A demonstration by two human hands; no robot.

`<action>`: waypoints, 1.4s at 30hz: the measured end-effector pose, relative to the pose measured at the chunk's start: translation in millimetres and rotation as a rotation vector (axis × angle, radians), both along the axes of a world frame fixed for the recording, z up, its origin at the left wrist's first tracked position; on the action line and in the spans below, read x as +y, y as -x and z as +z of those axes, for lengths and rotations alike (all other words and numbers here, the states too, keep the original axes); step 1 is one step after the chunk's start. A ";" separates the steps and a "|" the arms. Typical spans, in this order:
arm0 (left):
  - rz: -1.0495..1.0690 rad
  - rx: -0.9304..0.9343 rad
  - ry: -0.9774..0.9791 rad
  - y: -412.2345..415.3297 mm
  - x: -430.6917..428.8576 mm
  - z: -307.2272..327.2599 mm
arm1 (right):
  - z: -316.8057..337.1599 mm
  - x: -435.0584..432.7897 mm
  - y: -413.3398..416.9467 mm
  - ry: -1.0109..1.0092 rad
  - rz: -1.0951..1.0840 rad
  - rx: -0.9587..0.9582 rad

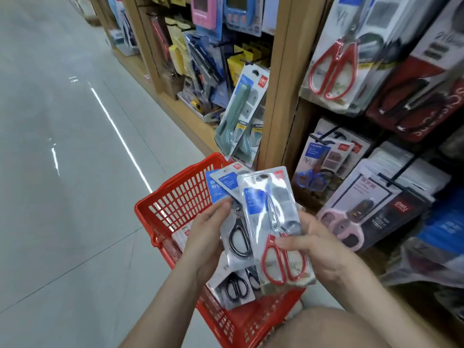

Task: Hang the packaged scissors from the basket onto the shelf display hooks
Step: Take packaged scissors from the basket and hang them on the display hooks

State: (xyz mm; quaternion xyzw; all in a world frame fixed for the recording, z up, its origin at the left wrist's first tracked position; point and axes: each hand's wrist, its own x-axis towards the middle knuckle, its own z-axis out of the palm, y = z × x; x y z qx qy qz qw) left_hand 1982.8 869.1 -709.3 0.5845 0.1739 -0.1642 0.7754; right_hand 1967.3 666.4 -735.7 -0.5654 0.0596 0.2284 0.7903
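Several packs left to hang: left hand (206, 237) grips black-handled packs (237, 222), right hand (317, 244) pinches the red-handled pack (272, 217), more packs (234, 287) lie in the basket (180, 194); neither hand is at the shelf hooks (395, 180) yet.

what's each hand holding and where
Right hand pinches the red-handled scissors pack at its handle end; left hand grips the black-handled pack by its left edge.

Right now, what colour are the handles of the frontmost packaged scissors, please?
Red loop handles on the clear-packaged scissors, clearest in head view.
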 end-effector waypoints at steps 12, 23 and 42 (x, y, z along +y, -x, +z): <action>0.318 -0.266 -0.169 -13.8 -20.0 77.2 | 97.4 -36.3 43.2 0.487 0.119 -0.295; 0.164 -0.726 -0.263 66.8 -38.4 185.6 | 198.7 -57.1 119.2 -0.053 -0.494 -0.455; -0.388 -1.025 -0.260 191.5 -200.3 213.0 | 217.6 -141.2 323.6 0.110 -1.179 -0.611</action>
